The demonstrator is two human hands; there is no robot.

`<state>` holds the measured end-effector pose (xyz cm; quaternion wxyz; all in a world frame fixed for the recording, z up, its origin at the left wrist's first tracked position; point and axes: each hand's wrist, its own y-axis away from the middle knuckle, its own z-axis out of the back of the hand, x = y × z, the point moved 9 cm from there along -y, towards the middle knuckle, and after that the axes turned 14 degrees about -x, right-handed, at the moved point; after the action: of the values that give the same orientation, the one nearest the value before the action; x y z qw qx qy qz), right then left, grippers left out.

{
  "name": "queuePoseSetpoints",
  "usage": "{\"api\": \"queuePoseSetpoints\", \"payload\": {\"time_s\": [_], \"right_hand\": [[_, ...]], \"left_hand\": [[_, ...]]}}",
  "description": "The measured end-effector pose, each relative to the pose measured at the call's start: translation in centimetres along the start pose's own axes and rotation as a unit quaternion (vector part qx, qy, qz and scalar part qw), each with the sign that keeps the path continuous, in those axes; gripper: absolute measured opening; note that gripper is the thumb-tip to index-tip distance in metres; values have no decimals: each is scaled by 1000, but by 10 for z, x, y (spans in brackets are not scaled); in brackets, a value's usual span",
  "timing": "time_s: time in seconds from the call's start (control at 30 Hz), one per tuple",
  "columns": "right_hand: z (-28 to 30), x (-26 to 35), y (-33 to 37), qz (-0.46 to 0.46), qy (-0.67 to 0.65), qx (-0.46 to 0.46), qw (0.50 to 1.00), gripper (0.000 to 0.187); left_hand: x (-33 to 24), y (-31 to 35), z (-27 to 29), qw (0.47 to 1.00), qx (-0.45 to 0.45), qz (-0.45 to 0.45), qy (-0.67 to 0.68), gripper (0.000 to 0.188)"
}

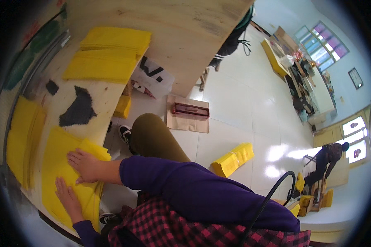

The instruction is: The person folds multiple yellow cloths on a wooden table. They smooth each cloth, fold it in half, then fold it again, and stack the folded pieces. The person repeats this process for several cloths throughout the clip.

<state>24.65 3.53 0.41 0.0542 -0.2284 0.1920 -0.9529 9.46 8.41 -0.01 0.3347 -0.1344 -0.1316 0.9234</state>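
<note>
A stack of thin yellow sheets point(55, 152) lies on the pale wooden table at the left, its right edges fanned unevenly near the table's edge. Both my hands rest on its top sheet. My right hand point(85, 164) presses down near the far right part of the stack, fingers stretched out. Closer to me, my left hand point(69, 200) lies flat with its fingers extended. Neither hand grips anything. Beyond the stack is a torn piece of dark grey cloth point(78, 108), with a smaller dark scrap point(52, 87) beside it.
More yellow sheets point(107, 55) lie at the far end of the table point(165, 24), and another pile point(24, 140) sits along its left side. On the tiled floor are a dark red box point(190, 111) on brown paper and a yellow bundle point(233, 159). Another person point(325, 162) bends over at the right.
</note>
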Motion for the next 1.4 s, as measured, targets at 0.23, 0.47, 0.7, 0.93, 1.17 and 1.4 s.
{"api": "queuePoseSetpoints", "payload": {"time_s": [0.23,0.47,0.7,0.93,1.17,1.4], "right_hand": [[28,-43,19,-55,22,0,998,95],[42,-38,17,-77,22,25,996,94],[45,-35,13,-54,96,-3,994,91],[47,-14,-2,-37,140,33,989,87],[-18,102,-48,76,26,79,994,86],[-26,62,-24,48,82,85,992,83]], "left_hand": [[22,0,-13,1000,-19,12,-20,51],[102,15,-21,986,-13,146,-76,56],[111,39,1,958,-59,249,-133,72],[80,31,21,941,-13,303,-149,78],[75,30,29,941,-24,307,-143,79],[75,29,32,940,-33,310,-138,80]]}}
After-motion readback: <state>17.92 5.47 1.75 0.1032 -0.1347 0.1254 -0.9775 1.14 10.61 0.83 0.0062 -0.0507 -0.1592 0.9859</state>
